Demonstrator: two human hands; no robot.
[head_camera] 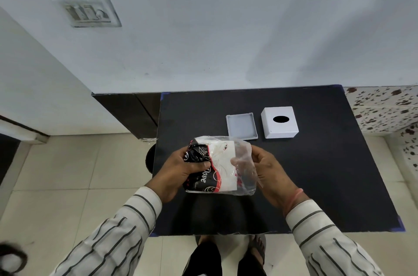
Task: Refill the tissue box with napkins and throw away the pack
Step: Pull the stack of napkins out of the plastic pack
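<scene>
I hold a napkin pack (217, 166) above the black table (316, 174). The pack is clear plastic with a black, red and white print, and white napkins show inside it. My left hand (181, 174) grips its printed left end. My right hand (269, 171) pinches the loose clear plastic at its right end. Behind the pack, the white tissue box cover (279, 122) with an oval slot stands on the table. Its shallow white base tray (241, 126) lies empty just left of the cover.
The table stands against a pale wall, with a dark cabinet (133, 113) to its left. A switch plate (87, 10) is on the wall. Beige floor tiles surround the table, and my sandalled feet (228, 253) show below its near edge.
</scene>
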